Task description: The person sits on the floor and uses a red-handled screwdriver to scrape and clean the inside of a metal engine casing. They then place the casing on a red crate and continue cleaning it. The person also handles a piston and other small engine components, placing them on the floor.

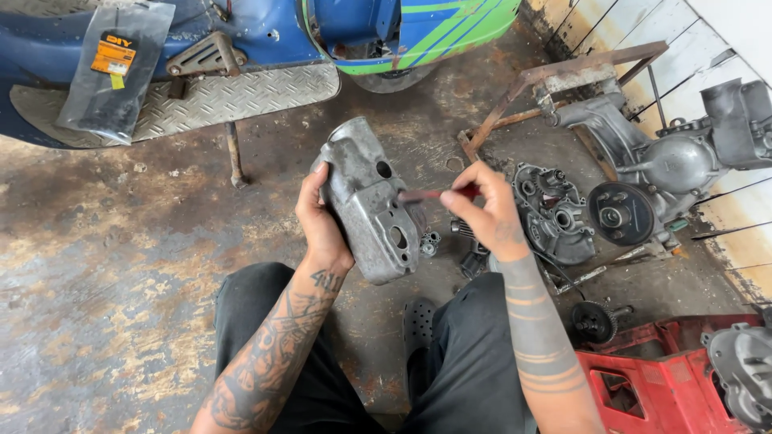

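The grey cast-metal casing [368, 201], dull, scuffed and pierced by several oval and round openings, is held up above the person's lap, over the stained concrete floor [104, 265], with its long axis tilted. The left hand [320, 217] grips it from the side, thumb over the upper edge and fingers wrapped behind, out of sight. The right hand [482, 210] pinches a slim red-handled tool [438, 194] between thumb and fingertips, the tip pointing into the casing's face; what the tip touches is too blurred to tell. The casing looks heavy and smooth for a one-handed hold, so a hard push from the tool could twist it out of the grip and drop it onto the small dark parts [450, 241] lying just beneath. A slip of the thin tip could also skid off the metal towards the left thumb. To the right sits an open engine case half [555, 213], ribbed and oily, beside a larger engine block [667, 161]. A red plastic crate [659, 378] stands lower right, and a blue scooter [241, 40] with a chequer-plate footboard stands behind.
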